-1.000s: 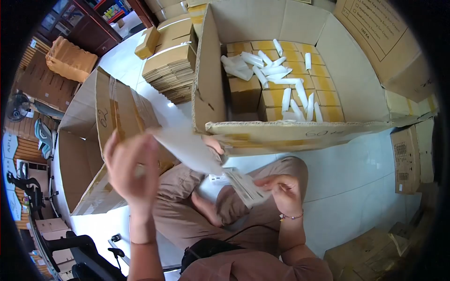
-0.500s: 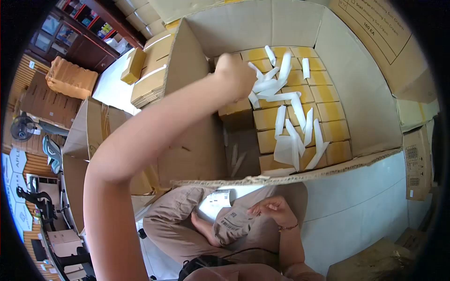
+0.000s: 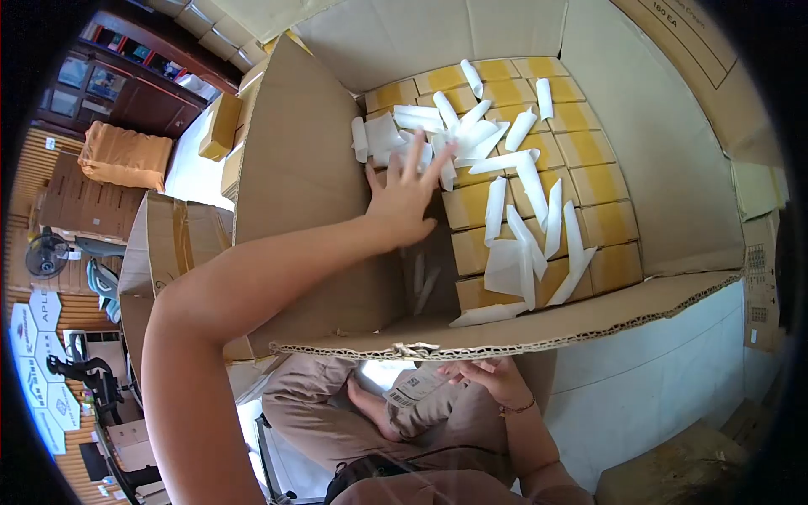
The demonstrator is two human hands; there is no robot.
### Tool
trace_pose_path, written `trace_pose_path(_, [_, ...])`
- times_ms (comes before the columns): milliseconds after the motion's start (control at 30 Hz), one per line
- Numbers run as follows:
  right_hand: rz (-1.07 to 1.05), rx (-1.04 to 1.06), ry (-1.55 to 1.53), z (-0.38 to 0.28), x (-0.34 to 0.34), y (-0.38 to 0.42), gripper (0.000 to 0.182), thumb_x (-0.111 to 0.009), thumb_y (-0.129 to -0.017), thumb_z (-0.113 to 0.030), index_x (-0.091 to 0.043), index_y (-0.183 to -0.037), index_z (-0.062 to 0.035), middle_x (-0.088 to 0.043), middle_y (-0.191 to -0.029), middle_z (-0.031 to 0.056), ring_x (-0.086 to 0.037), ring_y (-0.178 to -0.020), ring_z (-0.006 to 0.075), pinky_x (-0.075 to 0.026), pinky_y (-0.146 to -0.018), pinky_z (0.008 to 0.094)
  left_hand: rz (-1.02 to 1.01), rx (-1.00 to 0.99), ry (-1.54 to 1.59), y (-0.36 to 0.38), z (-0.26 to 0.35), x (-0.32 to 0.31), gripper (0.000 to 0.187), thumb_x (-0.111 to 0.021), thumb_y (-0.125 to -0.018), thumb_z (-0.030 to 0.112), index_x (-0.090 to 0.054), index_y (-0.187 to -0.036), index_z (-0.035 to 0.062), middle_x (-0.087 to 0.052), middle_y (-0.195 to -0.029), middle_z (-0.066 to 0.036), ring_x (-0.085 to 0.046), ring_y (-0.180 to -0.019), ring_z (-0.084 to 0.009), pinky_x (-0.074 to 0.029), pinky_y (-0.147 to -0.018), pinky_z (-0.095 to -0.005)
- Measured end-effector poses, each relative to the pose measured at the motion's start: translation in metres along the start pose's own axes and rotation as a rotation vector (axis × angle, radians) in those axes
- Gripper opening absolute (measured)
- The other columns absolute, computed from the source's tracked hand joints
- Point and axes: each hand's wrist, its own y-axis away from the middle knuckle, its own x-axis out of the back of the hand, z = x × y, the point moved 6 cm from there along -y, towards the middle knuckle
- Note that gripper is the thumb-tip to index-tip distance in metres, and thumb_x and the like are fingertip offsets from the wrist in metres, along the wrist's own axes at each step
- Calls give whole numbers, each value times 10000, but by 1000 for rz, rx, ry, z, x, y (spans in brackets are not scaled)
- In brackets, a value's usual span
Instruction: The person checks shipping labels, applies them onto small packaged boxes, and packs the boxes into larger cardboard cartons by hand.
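My left hand (image 3: 400,200) reaches into a large open cardboard box (image 3: 316,202), fingers spread and holding nothing that shows. It is over the gap beside the small brown boxes (image 3: 610,221), its fingertips near curled white paper strips (image 3: 475,139) lying on them. The small boxes stand in rows, with yellowish tape across their tops. My right hand (image 3: 488,379), with a bracelet at the wrist, is over my lap just below the large box's near edge. Its curled fingers meet the end of a printed barcode label (image 3: 414,387). The box edge partly hides this hand.
A cardboard carton (image 3: 699,50) with printed text stands at the right. At the left are another open box (image 3: 181,236), an orange wrapped bundle (image 3: 126,156) and a black fan (image 3: 46,255). A small taped box (image 3: 220,126) rests at the upper left.
My left hand has moved down and left from above the boxes, going from a closed shape to spread fingers. More white strips show at the back left. The view has shifted slightly.
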Motion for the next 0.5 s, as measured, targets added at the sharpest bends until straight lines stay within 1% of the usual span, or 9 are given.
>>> trace_pose_path(33, [4,11,10,0,1,-1,169,-553,-941,-39,-612,-1082,33,-690,-1019,200,-671,-1009,300,-567,-766,338,-91,3,512,-6,-13,-5,1253,-816,-691,232,123,-1515,321,126,-1533,-321,-343,-1315,-541,-291,-1087,-613])
trace_pose_path(133, [-22,58,67,-5,0,-6,123,-570,-935,-43,-650,-996,29,-693,-1001,190,-678,-970,283,-573,-758,334,-29,117,409,-4,-25,-4,1292,-833,-667,205,138,-1514,310,126,-1517,-351,-407,-1265,-543,-315,-1095,-562])
trace_pose_path(167, [14,42,23,-6,0,-7,121,-577,-936,-51,-671,-945,24,-695,-1008,179,-679,-946,269,-573,-762,333,-129,183,542,-1,-30,-8,1298,-834,-676,239,159,-1513,222,135,-1504,-373,-341,-1297,-564,-301,-1108,-537])
trace_pose_path(200, [13,44,24,-5,-1,-7,121,-577,-936,-51,-671,-945,24,-695,-1008,179,-679,-946,269,-573,-762,333,-126,182,542,-2,-30,-17,1298,-834,-676,239,159,-1513,222,135,-1504,-373,-341,-1297,-564,-301,-1108,-537])
trace_pose_path(267, [14,72,42,-4,-1,-7,133,-575,-944,-64,-665,-963,31,-695,-997,164,-679,-927,239,-572,-766,328,194,422,341,-2,-47,-37,1219,-793,-730,316,120,-1513,116,113,-1496,-392,-285,-1314,-580,-273,-1128,-518])
trace_pose_path(300, [14,76,44,-4,-1,-6,133,-575,-944,-64,-665,-963,31,-695,-997,164,-679,-927,239,-572,-766,328,197,420,341,-6,-48,-48,1219,-793,-730,316,120,-1513,116,113,-1496,-392,-285,-1314,-580,-273,-1128,-518])
trace_pose_path(400, [35,55,76,-1,0,-7,139,-580,-948,-75,-659,-961,40,-692,-971,138,-674,-895,204,-572,-769,325,-4,421,308,-16,-48,-63,1079,-715,-806,373,31,-1512,40,3,-1478,-432,-227,-1338,-581,-248,-1139,-512])
trace_pose_path(467, [54,38,86,7,5,-7,143,-596,-943,-82,-652,-961,48,-684,-958,117,-667,-870,183,-572,-771,320,-53,162,518,-21,-41,-58,945,-650,-860,370,-50,-1522,63,-129,-1483,-403,-217,-1368,-538,-243,-1140,-513])
trace_pose_path(500, [53,40,85,5,4,-7,143,-596,-943,-82,-652,-961,48,-684,-958,117,-667,-870,183,-572,-771,320,-84,137,720,-20,-44,-48,936,-666,-859,357,-65,-1529,101,-202,-1505,-333,-173,-1411,-487,-238,-1136,-530])
